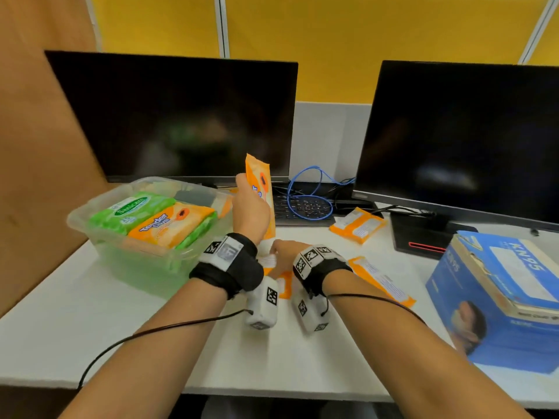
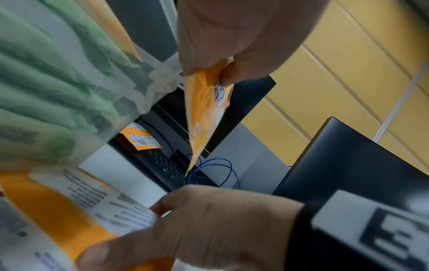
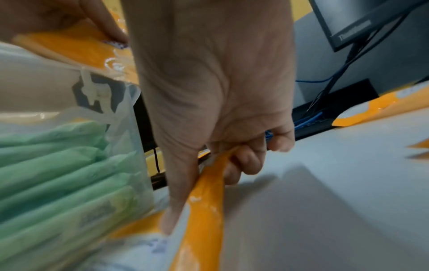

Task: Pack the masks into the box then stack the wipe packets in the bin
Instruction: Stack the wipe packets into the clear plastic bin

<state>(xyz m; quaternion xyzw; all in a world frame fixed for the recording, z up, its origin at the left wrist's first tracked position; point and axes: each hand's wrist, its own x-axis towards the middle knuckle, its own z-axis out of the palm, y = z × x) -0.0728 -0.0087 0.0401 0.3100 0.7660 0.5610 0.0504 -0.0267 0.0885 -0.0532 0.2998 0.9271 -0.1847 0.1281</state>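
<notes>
Packets of wipes fill the clear bin (image 1: 99,237), our landmark on the table (image 1: 151,343): a green packet (image 1: 130,210) and an orange packet (image 1: 172,223) lie side by side on top, with more green ones stacked beneath them, seen through the wall.

Just right of the bin, our left hand (image 1: 249,207) holds a raised packet (image 1: 260,189) upright above the table, fingers and thumb pinching its lower part; the left wrist view shows it (image 2: 206,110) hanging from that pinch beside the bin's corner (image 2: 160,77).

Nearer to us than that, and still close to the bin's right wall, our right hand (image 1: 286,255) curls around a low packet (image 1: 279,282) that lies on the table, print side up. In the right wrist view its fingers (image 3: 246,161) wrap the packet's orange edge (image 3: 206,201) with the thumb pressed along it, right against the bin wall (image 3: 130,128).

Further right of the bin, we see two more orange packets lying flat on the table: a near packet (image 1: 384,282) and a far packet (image 1: 358,225) close to the keyboard (image 1: 302,207). Well to the right of the bin stands the blue mask box (image 1: 496,300), its top flap not fully flat. Behind the bin stand two dark monitors (image 1: 181,116), and a blue cable (image 1: 308,192) loops over the keyboard.
</notes>
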